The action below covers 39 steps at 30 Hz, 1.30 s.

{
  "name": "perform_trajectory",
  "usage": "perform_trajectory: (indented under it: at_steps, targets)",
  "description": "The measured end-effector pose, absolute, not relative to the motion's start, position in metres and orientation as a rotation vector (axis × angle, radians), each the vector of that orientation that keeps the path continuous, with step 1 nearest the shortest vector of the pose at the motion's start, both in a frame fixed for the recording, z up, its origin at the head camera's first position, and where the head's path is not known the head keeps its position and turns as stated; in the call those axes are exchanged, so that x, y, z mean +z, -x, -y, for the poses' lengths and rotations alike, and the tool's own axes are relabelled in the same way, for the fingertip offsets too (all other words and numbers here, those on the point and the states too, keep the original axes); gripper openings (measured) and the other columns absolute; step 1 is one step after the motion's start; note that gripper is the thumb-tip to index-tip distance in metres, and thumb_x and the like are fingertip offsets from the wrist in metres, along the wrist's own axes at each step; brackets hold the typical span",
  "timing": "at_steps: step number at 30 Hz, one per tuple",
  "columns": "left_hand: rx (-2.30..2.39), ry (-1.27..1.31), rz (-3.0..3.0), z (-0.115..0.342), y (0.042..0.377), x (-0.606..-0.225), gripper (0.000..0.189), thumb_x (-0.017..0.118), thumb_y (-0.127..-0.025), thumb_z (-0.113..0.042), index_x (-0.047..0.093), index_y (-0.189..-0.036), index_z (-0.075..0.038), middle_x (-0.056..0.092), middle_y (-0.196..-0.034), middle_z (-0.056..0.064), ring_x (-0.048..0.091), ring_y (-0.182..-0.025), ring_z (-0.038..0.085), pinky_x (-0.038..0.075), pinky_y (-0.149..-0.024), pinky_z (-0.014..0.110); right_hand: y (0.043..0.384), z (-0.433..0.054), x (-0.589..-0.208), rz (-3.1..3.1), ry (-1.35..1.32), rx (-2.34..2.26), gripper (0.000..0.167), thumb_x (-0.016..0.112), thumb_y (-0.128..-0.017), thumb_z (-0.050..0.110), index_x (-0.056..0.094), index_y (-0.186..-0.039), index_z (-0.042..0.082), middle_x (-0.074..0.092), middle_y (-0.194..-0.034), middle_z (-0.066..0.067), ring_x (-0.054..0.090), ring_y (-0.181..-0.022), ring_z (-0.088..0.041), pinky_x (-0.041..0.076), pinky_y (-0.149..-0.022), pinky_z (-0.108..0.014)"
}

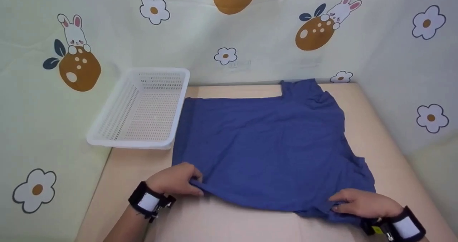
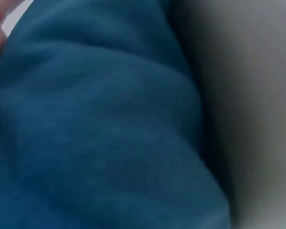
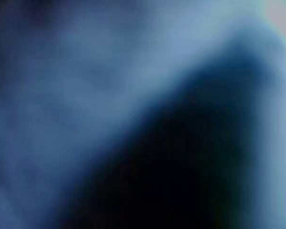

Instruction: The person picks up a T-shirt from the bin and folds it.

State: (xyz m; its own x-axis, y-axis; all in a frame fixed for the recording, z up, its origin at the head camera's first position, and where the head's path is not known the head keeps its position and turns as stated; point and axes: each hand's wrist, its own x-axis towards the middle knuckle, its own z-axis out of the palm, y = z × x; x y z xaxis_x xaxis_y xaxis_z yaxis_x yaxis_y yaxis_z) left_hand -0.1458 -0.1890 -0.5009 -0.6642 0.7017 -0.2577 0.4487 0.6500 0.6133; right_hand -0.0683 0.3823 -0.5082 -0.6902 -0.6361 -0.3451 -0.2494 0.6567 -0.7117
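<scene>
A blue short-sleeved shirt (image 1: 257, 149) lies spread sideways on the table, its hem toward the left and its sleeves toward the right. At the near hem corner, my left hand (image 1: 175, 179) pinches the edge of the cloth between thumb and fingers. My right hand (image 1: 365, 203) pinches the shirt by the near sleeve, with a fold of cloth bunched at its fingertips. Between the hands the near edge sags in a shallow curve. In the left wrist view the shirt (image 2: 100, 124) fills most of the frame; the right wrist view is blurred blue cloth (image 3: 76, 95).
A white plastic basket (image 1: 154, 116) with perforated sides stands at the back left, close beside the shirt's hem. The pale table (image 1: 229, 227) meets a patterned curtain (image 1: 264, 38) at the back, with more curtain along both sides.
</scene>
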Motion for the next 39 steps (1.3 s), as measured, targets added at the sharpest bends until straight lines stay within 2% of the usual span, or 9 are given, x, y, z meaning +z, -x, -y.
perform_trajectory:
  at_steps: [3,6,9,15,21,25,31,36,39]
  targets:
    - [0.749,-0.902,-2.457,0.19,0.148,-0.495,0.034,0.076,-0.097,-0.026,0.058,-0.069,-0.021,0.047,-0.066,-0.016,0.045,-0.06,0.001,0.039,-0.058,0.02,0.074,-0.383,-0.497,-2.585,0.654,-0.664,0.024,0.065,-0.102,0.016,0.075,-0.123,0.007,0.076,-0.115,-0.008,0.065,-0.107,-0.003,0.055,-0.088,-0.03]
    - [0.737,-0.883,-2.648,0.189,0.152,-0.49,0.033,0.067,-0.104,-0.021,0.056,-0.073,-0.018,0.043,-0.067,-0.014,0.045,-0.06,0.003,0.041,-0.059,0.023,0.086,-0.382,-0.484,-2.855,0.509,-0.496,0.02,0.064,-0.102,0.013,0.074,-0.116,0.004,0.077,-0.103,-0.011,0.072,-0.095,-0.022,0.059,-0.082,-0.047]
    - [0.675,-0.844,-2.879,0.182,0.155,-0.488,0.025,0.061,-0.107,-0.014,0.057,-0.082,-0.015,0.051,-0.071,-0.008,0.053,-0.067,0.008,0.048,-0.064,0.028,0.103,-0.38,-0.473,-2.999,0.348,-0.387,0.017,0.062,-0.103,0.016,0.071,-0.11,0.003,0.072,-0.09,-0.011,0.069,-0.081,-0.026,0.055,-0.071,-0.054]
    - [0.443,-0.747,-3.251,0.158,0.161,-0.495,0.012,0.054,-0.104,0.005,0.06,-0.113,0.001,0.068,-0.096,0.017,0.07,-0.078,0.031,0.06,-0.068,0.044,0.157,-0.373,-0.466,-3.164,0.457,-0.367,0.008,0.059,-0.103,0.01,0.061,-0.097,0.006,0.058,-0.074,-0.005,0.055,-0.067,-0.022,0.046,-0.064,-0.045]
    - [0.186,-0.65,-3.463,0.14,0.179,-0.503,0.026,0.057,-0.098,0.01,0.053,-0.123,0.005,0.065,-0.079,0.018,0.064,-0.057,0.029,0.056,-0.052,0.043,0.218,-0.369,-0.474,-3.296,0.574,-0.377,0.021,0.06,-0.101,0.006,0.051,-0.082,0.007,0.052,-0.067,-0.009,0.052,-0.065,-0.032,0.039,-0.063,-0.045]
    - [0.146,-0.617,-3.506,0.137,0.195,-0.508,0.027,0.058,-0.097,0.011,0.055,-0.124,0.006,0.063,-0.07,0.014,0.065,-0.056,0.027,0.056,-0.05,0.041,0.257,-0.369,-0.49,-3.331,0.615,-0.39,0.017,0.06,-0.101,0.008,0.056,-0.085,0.002,0.059,-0.076,-0.02,0.055,-0.072,-0.043,0.039,-0.07,-0.053]
    - [0.19,-0.51,-3.38,0.142,0.218,-0.516,0.036,0.057,-0.098,0.011,0.057,-0.133,0.012,0.071,-0.081,0.022,0.073,-0.07,0.036,0.062,-0.063,0.046,0.305,-0.364,-0.523,-3.288,0.555,-0.811,0.015,0.063,-0.102,0.007,0.069,-0.105,-0.005,0.063,-0.101,-0.029,0.057,-0.096,-0.049,0.041,-0.089,-0.061]
    - [0.117,-0.426,-3.386,0.141,0.229,-0.522,0.032,0.06,-0.098,0.009,0.062,-0.129,0.01,0.074,-0.094,0.027,0.075,-0.082,0.039,0.064,-0.072,0.046,0.315,-0.356,-0.533,-3.345,0.47,-0.898,0.025,0.067,-0.097,0.0,0.069,-0.121,-0.005,0.057,-0.121,-0.034,0.05,-0.116,-0.056,0.038,-0.1,-0.069]
    - [-0.002,-0.43,-3.445,0.135,0.227,-0.521,0.018,0.063,-0.097,0.005,0.067,-0.115,0.005,0.072,-0.097,0.025,0.071,-0.088,0.039,0.064,-0.077,0.045,0.303,-0.347,-0.523,-3.452,0.462,-0.889,0.031,0.061,-0.091,-0.011,0.068,-0.121,-0.007,0.057,-0.122,-0.035,0.052,-0.116,-0.058,0.043,-0.097,-0.069]
